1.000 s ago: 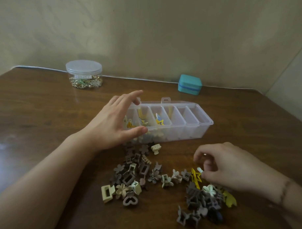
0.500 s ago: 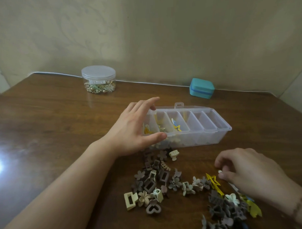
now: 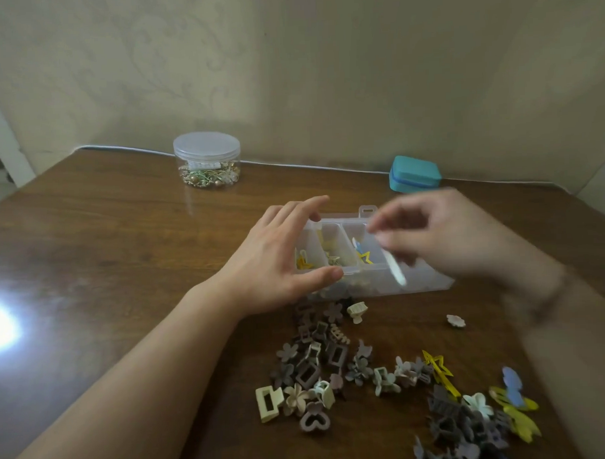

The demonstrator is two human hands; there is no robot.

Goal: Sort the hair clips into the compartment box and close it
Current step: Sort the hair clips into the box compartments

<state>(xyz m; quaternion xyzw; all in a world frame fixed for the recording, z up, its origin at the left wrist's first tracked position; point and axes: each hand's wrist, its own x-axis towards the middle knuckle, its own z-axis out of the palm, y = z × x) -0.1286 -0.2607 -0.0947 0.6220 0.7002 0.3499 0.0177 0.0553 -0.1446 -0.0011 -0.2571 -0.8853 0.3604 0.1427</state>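
While spanning the left end of the clear plastic compartment box [image 3: 416, 280], gripping it: left hand [image 3: 278, 261], thumb on the near wall, fingertips at the far rim. Box open, set mid-table toward the far edge of the brown wooden table [image 3: 106, 253], a small tab showing at its far rim. In the 3 leftmost compartments: yellow and cream clips, with a yellow star clip [image 3: 363, 256] and a blue piece in compartment 3. Compartments further right mostly hidden; contents not readable.

Raised over the middle of the box and blurred: right hand [image 3: 445, 234], thumb and curled fingers pinching a slim white hair clip [image 3: 395, 269] that hangs down across the near wall.

Between the box and the near edge: a loose pile of small hair clips [image 3: 316, 369] in brown, grey, cream and yellow, spreading toward the near right corner. Apart from it, just right of the box's near side: 1 cream flower clip [image 3: 456, 320].

At the far edge, left of centre: a round clear plastic jar [image 3: 206, 160], lid on, gold and pale trinkets inside. At the far edge toward the right corner: a closed teal rounded case [image 3: 414, 174].
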